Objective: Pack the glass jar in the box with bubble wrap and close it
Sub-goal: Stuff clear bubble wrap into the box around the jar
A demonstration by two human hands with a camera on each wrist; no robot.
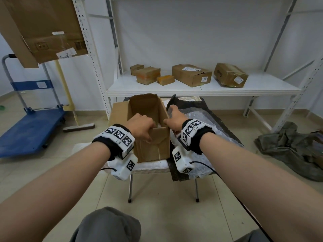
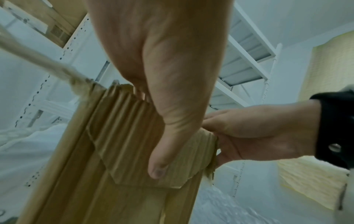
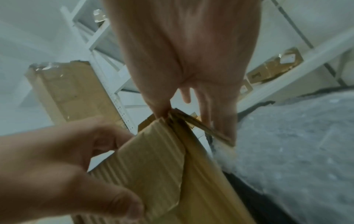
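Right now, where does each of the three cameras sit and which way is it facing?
Head: on the person's head, looking forward and down at the open box on a stool; both forearms, the left hand and the right hand show.
Left wrist: under the left wrist, looking up along the thumb pinching the near flap.
Right wrist: under the right wrist, looking along the hand at the box's right corner and the bubble wrap.
Shared: each wrist view shows the other hand and the same flap.

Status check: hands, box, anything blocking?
Left hand grips near flap. Right hand grips box right wall. Flaps open. No obstruction seen.
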